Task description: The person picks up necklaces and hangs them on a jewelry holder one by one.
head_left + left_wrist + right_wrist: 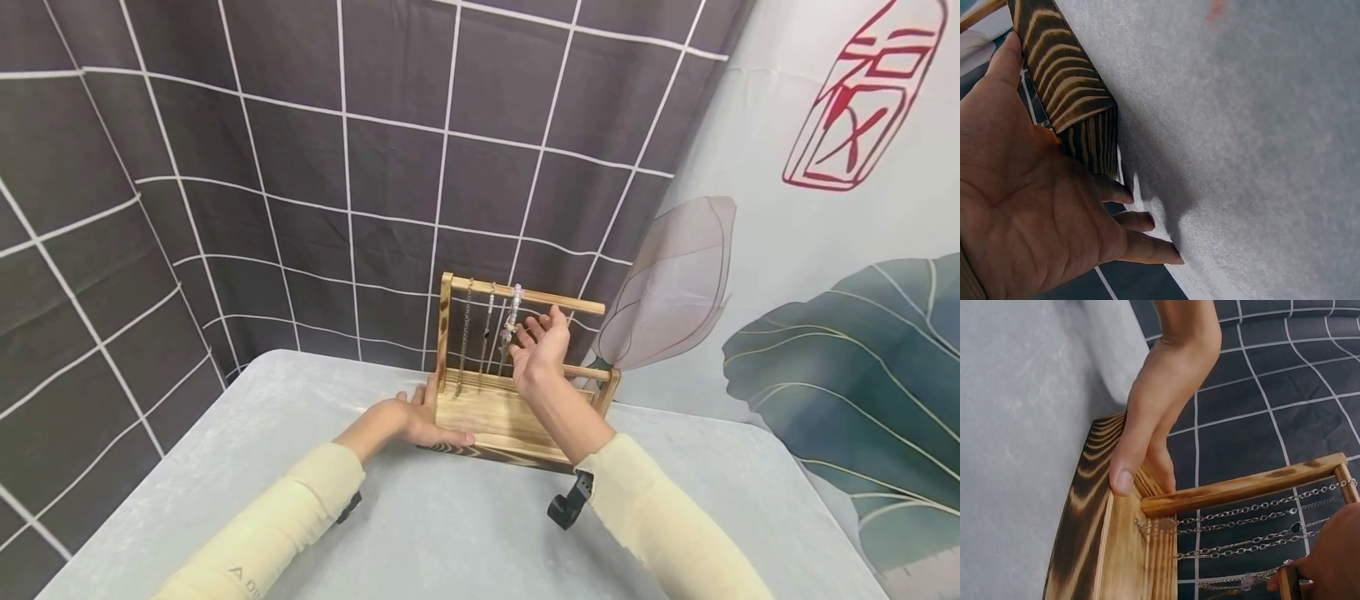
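A wooden jewelry stand (495, 408) with a tray base and a raised bar (562, 302) stands on the table. Several silver chain necklaces (1241, 526) hang from the bar, along with a strand of pale, shiny beads (515, 304). My left hand (420, 421) rests against the left corner of the base; its thumb lies on the front edge, and its other fingers reach past the side. My right hand (542, 350) is under the bar beside the beaded strand, palm up, fingers spread and loosely bent, touching or very near the hanging strands. Its fingertips are partly hidden in the right wrist view.
A pale cloth covers the table (465, 533). Close behind the stand hangs a dark curtain (390, 167) with a white grid. At the right is a light hanging (675, 275) with leaf shapes and red marks.
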Tool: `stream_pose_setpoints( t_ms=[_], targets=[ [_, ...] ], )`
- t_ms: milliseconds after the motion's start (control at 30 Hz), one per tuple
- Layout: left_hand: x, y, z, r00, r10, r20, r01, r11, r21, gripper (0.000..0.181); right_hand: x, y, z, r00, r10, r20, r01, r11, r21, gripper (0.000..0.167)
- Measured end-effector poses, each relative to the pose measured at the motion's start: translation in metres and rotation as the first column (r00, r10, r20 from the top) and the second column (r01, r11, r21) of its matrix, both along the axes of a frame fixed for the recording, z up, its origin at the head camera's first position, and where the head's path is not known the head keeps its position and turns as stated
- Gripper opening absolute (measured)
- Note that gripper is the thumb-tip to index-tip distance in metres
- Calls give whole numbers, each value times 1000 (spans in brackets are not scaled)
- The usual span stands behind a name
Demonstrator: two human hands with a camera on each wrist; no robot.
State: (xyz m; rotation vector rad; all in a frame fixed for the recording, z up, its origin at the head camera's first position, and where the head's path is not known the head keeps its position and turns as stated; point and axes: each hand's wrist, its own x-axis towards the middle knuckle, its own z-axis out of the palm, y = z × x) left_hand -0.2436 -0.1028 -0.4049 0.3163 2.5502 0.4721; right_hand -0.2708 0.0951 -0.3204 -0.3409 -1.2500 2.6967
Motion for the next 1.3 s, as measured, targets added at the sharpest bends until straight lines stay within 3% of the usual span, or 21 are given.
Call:
stream_pose_setpoints(
  t_ms=[267,533,700,1133,1300],
  targets=[
    [-1,1,1,1000,3,-1,-3,1000,-8,145,3,17,1,1000,-16,3,16,1000,13,30],
    [-2,-1,2,1000,7,3,-7,1000,-14,145,11,41,0,1000,14,-16,-12,990,144,53],
    [-2,-1,2,1000,8,3,-8,1000,-2,146,15,54,-1,999,29,-45,-21,986,167,65],
    [-1,1,-1,1000,-17,-1,17,1000,3,145,22,74,-3,996,10,-93,13,970,242,55],
    [-1,0,1,1000,-18,-10,18,1000,-5,145,26,82,1,995,51,-84,-19,939,343,55]
  ],
)
